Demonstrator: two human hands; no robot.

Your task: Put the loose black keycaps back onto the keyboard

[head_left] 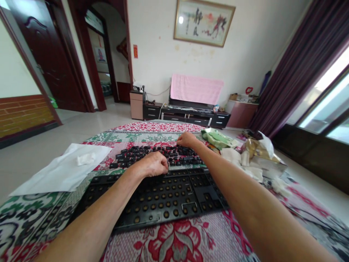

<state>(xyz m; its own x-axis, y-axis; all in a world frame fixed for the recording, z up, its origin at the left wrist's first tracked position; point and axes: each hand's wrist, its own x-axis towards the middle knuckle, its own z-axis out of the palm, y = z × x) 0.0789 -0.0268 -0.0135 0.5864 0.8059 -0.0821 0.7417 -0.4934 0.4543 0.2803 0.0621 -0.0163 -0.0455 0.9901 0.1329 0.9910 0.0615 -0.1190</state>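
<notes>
A black keyboard [169, 198] with most of its keycaps off lies in front of me, its round key sockets bare. Behind it, loose black keycaps [128, 156] are spread in a wide band on the patterned cloth. My left hand [155, 163] is closed at the keyboard's far edge, fingertips pointing down by the top row; whatever it pinches is hidden. Farther off, my right hand [187, 140] is bent down over the right part of the keycaps with its fingers drawn together. I cannot see what lies between those fingers.
A white sheet [58, 174] with a crumpled tissue [85, 159] on it lies at left. At right are a green packet [218, 138], crumpled tissues [231, 156] and a gold-coloured bag [253, 149]. The flowered tablecloth [177, 242] covers the table; a cable [316, 214] runs at right.
</notes>
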